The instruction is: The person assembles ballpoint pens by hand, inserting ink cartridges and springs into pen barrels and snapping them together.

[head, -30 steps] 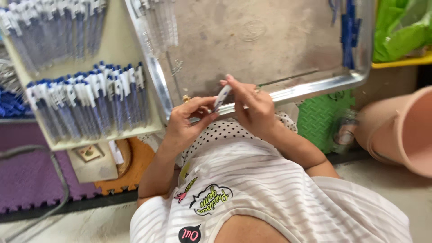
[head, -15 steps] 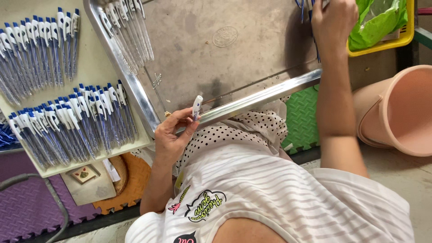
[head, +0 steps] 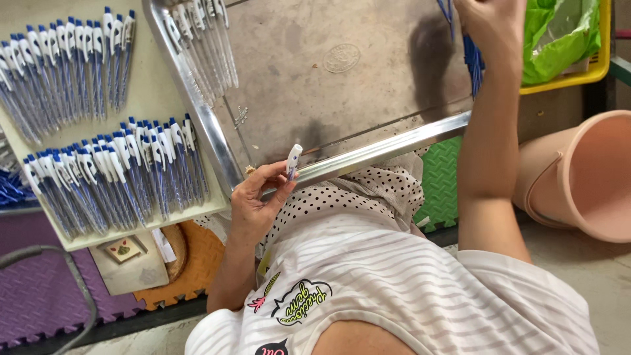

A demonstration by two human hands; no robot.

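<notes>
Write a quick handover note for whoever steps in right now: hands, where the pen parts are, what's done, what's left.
Left hand: holds a short white-and-blue pen piece upright at the metal tray edge.
Right hand: reaching to the tray's far side, at a bunch of blue pen parts.
Done: rows of assembled blue-and-white pens lie on the cream board at left; clear pen barrels sit along the tray's left rim.
Left: the piece in the left hand is not yet joined to anything.

Metal tray (head: 342,98) (raised rim, scuffed): clear pen barrels (head: 204,39) laid along its left edge. Cream board (head: 154,98) alongside: two rows of blue-and-white pens (head: 112,171).
</notes>
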